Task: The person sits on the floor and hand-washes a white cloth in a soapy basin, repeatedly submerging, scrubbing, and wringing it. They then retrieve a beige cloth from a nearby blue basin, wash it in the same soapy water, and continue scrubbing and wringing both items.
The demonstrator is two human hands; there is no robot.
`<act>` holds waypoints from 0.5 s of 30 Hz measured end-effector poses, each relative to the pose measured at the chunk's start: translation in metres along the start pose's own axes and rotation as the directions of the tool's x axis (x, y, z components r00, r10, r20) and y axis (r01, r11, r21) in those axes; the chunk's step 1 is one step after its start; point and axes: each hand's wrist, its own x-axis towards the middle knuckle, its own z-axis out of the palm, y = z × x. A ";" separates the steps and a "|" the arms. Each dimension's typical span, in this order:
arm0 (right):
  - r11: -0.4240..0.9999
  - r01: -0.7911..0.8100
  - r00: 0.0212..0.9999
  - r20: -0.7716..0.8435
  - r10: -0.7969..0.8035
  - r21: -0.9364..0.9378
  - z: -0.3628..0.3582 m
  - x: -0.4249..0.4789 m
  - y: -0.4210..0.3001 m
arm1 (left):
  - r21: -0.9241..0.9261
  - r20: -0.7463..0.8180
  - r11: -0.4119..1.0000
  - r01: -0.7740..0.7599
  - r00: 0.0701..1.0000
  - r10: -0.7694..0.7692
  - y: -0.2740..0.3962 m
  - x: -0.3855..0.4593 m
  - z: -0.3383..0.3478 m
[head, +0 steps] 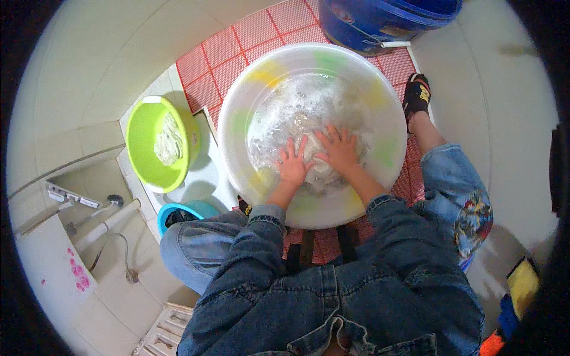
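A large round plastic basin (236, 147) with green and yellow patches stands between my legs and holds sudsy water (285, 107). Both palms face down at its middle, fingers spread. My left hand (292, 165) rests on or just over a pale wet cloth (313, 147) that lies partly under the foam. To its right and slightly farther forward, my right hand (339, 149) touches or hovers over the same cloth. Neither hand is closed around anything. Foam and water hide how far the cloth extends.
A lime-green tub (193, 138) at left contains a bunched white cloth (168, 144). Nearer me is a turquoise basin (198, 208) with dark contents. A blue bucket (356, 31) with a handle stands beyond the large basin, on red mesh matting (222, 58). Tiled walls flank both sides.
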 end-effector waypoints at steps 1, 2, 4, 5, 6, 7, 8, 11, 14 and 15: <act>1.000 -0.013 1.000 0.026 0.013 0.013 0.006 0.005 0.000 | 0.011 0.033 1.000 0.021 0.999 -0.021 0.001 0.006 0.001; 0.999 -0.027 0.998 0.053 0.025 0.026 0.012 0.009 0.001 | -0.027 0.052 1.000 0.013 0.999 -0.012 -0.007 0.017 0.022; 1.000 -0.004 0.998 0.068 0.006 -0.027 0.029 0.017 0.002 | -0.089 0.085 0.996 0.015 0.996 -0.008 -0.039 0.030 0.075; 0.998 0.004 0.997 0.072 0.001 -0.060 0.033 0.021 0.003 | 0.033 0.099 0.999 0.015 0.995 -0.018 -0.041 0.032 0.077; 1.000 -0.005 0.992 0.125 0.005 -0.005 0.027 0.028 0.002 | 0.151 0.101 0.988 0.011 0.995 -0.027 -0.040 0.040 0.075; 0.999 -0.017 0.986 0.166 0.009 0.046 0.012 0.039 0.001 | 0.203 0.120 0.979 0.014 0.992 -0.040 -0.036 0.050 0.060; 0.995 -0.028 0.978 0.207 0.007 0.097 -0.003 0.049 0.001 | 0.252 0.142 0.968 0.017 0.988 -0.054 -0.032 0.059 0.044; 0.984 0.066 0.975 0.198 -0.099 0.167 -0.036 0.073 0.019 | 0.164 0.187 0.986 0.032 0.980 -0.063 -0.002 0.044 -0.039; 0.495 -0.073 0.995 0.095 -0.019 0.866 -0.014 0.091 0.073 | -0.097 0.010 0.994 0.058 0.998 -0.057 0.001 0.026 -0.048; 0.617 -0.088 0.996 0.063 0.062 0.782 -0.017 0.087 0.073 | -0.239 -0.027 0.966 0.095 0.994 -0.104 -0.006 0.024 -0.039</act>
